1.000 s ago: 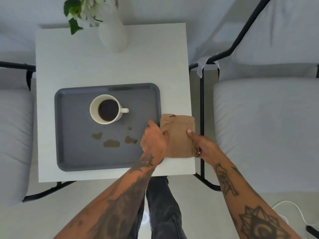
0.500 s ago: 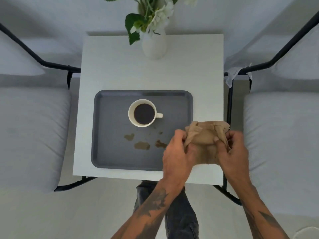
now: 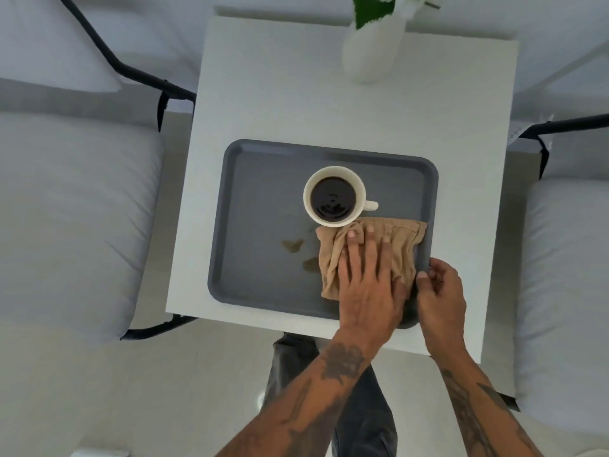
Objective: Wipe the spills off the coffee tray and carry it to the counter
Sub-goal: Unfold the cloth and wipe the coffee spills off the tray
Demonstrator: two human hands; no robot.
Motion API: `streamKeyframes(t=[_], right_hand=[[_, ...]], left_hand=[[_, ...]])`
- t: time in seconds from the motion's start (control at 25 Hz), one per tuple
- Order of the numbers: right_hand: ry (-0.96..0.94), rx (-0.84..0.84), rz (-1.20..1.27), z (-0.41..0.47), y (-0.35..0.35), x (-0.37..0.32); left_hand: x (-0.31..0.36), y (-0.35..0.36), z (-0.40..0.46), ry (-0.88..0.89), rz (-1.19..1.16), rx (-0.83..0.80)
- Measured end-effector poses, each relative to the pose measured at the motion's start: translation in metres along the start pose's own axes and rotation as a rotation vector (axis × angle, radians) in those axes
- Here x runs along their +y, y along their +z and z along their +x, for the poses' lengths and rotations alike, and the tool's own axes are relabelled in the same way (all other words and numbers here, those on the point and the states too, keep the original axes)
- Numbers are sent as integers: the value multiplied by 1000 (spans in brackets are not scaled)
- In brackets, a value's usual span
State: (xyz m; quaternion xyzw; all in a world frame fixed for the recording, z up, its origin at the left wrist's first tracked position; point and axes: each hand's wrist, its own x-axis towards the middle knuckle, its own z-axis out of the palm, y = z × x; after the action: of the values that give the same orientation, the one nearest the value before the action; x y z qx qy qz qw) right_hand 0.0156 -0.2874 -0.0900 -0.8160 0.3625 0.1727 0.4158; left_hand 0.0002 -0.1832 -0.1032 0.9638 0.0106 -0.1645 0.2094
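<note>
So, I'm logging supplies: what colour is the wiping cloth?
Tan, light brown; the cloth shows in the head view.

A square white surface (image 3: 329, 103) is standing in the middle of the view on a pale, smooth floor (image 3: 148, 390). A light grey cushioned chair (image 3: 66, 209) is sitting just beside it on the left, its black metal frame (image 3: 131, 70) running diagonally toward the surface's edge. Another grey chair (image 3: 566, 275) is flanking it on the right. A white vase (image 3: 372, 51) holding green leaves is resting near the far edge. Soft, even light is falling across everything, casting only faint shadows.
</note>
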Motion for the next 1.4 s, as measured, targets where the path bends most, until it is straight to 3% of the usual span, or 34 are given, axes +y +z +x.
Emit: streamKeyframes(t=[0.36, 0.8, 1.12, 1.4], right_hand=[[44, 47, -174, 16, 8, -10], [90, 10, -218, 13, 7, -21], [89, 14, -228, 16, 3, -22], [70, 8, -253, 19, 5, -20]], left_hand=[[-64, -1, -2, 140, 75, 55], [-195, -63, -10, 25, 274, 98], [-154, -41, -5, -69, 168, 117], [-83, -12, -20, 141, 98, 33]])
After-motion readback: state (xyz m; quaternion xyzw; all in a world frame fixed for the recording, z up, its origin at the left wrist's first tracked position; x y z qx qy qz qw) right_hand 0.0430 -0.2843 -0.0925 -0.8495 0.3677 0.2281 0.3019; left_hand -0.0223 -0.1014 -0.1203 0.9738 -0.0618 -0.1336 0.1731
